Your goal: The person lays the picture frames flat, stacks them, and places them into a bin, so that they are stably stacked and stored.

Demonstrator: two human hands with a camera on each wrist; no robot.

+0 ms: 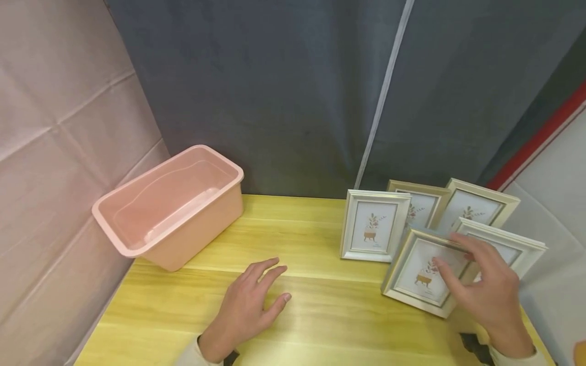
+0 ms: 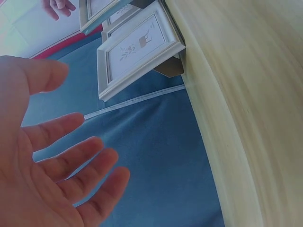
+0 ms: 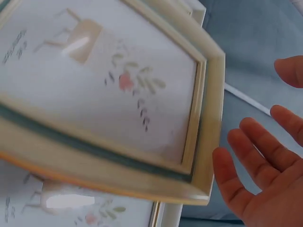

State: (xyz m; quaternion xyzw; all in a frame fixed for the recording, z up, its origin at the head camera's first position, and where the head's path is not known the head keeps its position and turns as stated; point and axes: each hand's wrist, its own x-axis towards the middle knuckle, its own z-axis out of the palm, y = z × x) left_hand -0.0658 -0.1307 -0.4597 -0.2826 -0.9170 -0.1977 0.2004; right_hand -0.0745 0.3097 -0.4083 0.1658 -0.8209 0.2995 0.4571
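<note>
Dark curtain (image 1: 265, 101) behind yellow table (image 1: 320, 320)

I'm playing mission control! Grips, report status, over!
Left grip: holding nothing. Right grip: at front frame, contact unclear. Front frame: picture side showing. Four other frames close by, possibly in the way.

Pale cream sleeves (image 1: 519, 358), each with a black strap-like piece (image 1: 477, 348) beside it

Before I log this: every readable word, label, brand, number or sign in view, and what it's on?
No text readable in any view.
Front picture frame, by the right hand: tiny lettering below the pot drawing, too small and blurred.
White picture frame at its left: tiny lettering too, too small.
Three picture frames behind: none legible.
Pink bin: no marking shows.
</note>
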